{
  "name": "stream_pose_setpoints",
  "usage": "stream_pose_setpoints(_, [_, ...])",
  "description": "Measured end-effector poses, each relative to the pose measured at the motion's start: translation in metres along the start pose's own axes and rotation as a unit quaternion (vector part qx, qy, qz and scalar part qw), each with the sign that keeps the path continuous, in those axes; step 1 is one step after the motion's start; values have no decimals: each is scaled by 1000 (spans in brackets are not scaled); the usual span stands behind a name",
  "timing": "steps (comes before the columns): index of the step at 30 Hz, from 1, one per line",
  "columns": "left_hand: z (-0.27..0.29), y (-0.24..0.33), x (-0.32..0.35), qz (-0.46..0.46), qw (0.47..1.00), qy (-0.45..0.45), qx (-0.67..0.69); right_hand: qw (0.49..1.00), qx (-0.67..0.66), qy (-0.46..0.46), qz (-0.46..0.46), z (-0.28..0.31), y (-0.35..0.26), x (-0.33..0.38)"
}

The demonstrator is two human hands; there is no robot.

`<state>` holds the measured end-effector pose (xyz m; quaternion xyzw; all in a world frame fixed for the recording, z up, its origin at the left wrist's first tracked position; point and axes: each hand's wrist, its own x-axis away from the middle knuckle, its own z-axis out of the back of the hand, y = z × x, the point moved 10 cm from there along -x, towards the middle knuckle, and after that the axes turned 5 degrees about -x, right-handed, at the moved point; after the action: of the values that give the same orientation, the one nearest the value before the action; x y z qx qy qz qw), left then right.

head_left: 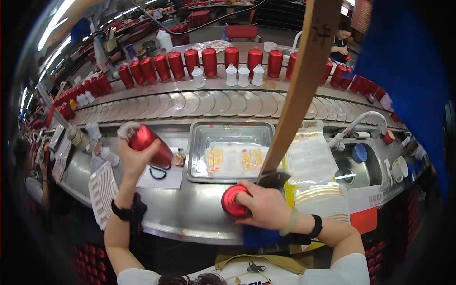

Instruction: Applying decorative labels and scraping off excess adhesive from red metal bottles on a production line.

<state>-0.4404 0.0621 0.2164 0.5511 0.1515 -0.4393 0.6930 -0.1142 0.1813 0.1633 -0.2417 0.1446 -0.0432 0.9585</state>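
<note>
On the left, my left hand (132,159) is closed around a shiny red metallic bottle (156,146), which tilts above the steel counter. Something whitish and clear covers its upper left end. Near the counter's front edge, my right hand (270,206) grips a second red bottle (229,202) seen end-on, showing ringed circles; the rest of its body is hidden. Between and beyond my hands lies a shallow metal tray (192,156). Inside it are a white sheet and small gold-and-red stickers (214,159). A dark blue loop (158,174) rests on white paper below the left bottle.
A wooden post (294,90) rises beside my right hand. Behind the tray runs a plated conveyor (204,103), with red bottles (209,61) and white bottles (231,75) beyond. Label sheets (311,156) and a sink (375,164) with a faucet (351,126) are at right.
</note>
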Motion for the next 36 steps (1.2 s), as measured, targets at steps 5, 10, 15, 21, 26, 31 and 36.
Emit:
stream_pose_setpoints(5, [5,13,106,74,996,-11,-46,1000,13,4,6,-2,-3,-4])
stream_pose_setpoints(10, [18,29,126,92,984,57,-139,1000,26,12,3,3,-7,-2])
stream_pose_setpoints(15, [15,31,128,110,974,44,-194,999,10,31,6,4,-10,0])
stream_pose_setpoints(21, [16,30,128,100,971,31,-214,999,7,33,-13,10,-9,2])
stream_pose_setpoints(26, [14,36,131,92,972,27,-214,997,-39,67,-3,43,-15,24])
stream_pose_setpoints(31, [16,29,132,104,964,26,-243,986,-123,116,3,84,-22,59])
stream_pose_setpoints(36, [33,57,145,39,935,78,-345,976,-180,119,-22,108,-20,98])
